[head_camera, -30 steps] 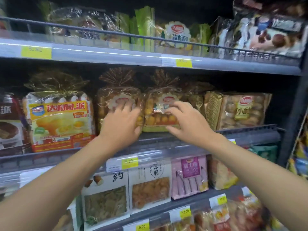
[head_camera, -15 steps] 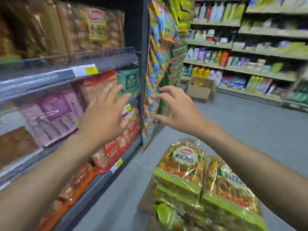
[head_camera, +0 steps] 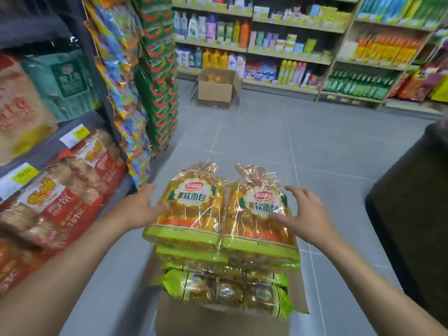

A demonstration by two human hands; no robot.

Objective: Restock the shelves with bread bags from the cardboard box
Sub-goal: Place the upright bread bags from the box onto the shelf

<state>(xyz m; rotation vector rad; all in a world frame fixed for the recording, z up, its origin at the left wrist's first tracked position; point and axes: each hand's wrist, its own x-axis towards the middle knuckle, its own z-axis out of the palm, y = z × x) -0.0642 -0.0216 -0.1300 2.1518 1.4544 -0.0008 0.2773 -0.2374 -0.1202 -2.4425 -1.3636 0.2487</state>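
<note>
two clear yellow-green plastic bread bags (head_camera: 194, 204) side by side atop the stack (head_camera: 218, 282) in the brown cardboard box (head_camera: 218, 321), left hand (head_camera: 138, 207) straight-fingered against the left one's edge, right hand (head_camera: 303, 214) spread wide over the right one.

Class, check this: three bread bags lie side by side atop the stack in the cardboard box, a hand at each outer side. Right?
Wrong count: the head view shows two bags side by side on top, the left bag and the right bag. The rest holds: they top the stack in the cardboard box, left hand and right hand at the outer sides.
</note>
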